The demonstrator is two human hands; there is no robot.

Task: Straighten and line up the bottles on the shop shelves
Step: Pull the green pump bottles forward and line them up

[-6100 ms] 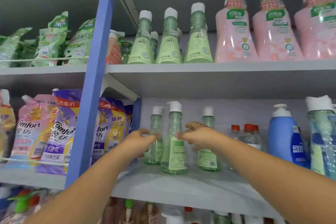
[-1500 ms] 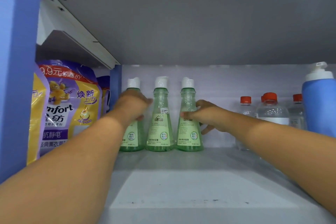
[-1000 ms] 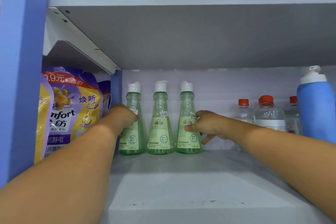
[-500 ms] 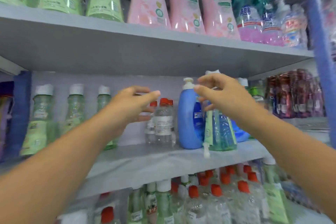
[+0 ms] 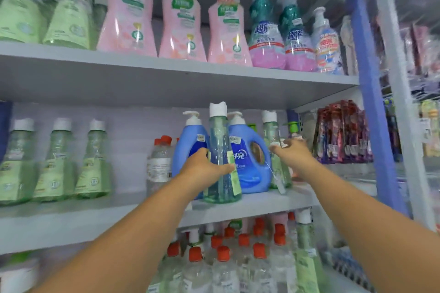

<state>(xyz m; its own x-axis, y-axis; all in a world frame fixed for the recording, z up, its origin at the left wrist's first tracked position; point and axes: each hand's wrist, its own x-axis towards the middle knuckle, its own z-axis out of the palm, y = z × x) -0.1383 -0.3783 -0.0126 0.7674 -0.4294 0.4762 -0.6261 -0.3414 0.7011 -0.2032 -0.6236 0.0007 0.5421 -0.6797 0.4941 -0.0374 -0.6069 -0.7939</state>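
Note:
On the middle shelf (image 5: pixel 262 202) a tall clear teal bottle (image 5: pixel 220 150) with a white cap stands near the front edge. My left hand (image 5: pixel 204 169) grips its lower body from the left. My right hand (image 5: pixel 291 153) holds a second clear green bottle (image 5: pixel 273 140) with a white cap, further right and deeper in. Two blue detergent jugs (image 5: pixel 248 164) with white pumps stand behind both bottles. Three green bottles (image 5: pixel 57 162) stand in a row at the far left of the same shelf.
Small clear bottles with red caps (image 5: pixel 159 159) stand left of the jugs. Pink bottles (image 5: pixel 181 24) and teal ones (image 5: pixel 266 31) fill the upper shelf. Several red-capped bottles (image 5: pixel 223 259) crowd the lower shelf. A blue upright post (image 5: pixel 373 102) bounds the right side, dark packets (image 5: pixel 342 131) beside it.
Both hands have moved onto bottles on the right part of the shelf; half a second ago they hovered in the air. The view has shifted right, away from the three green bottles.

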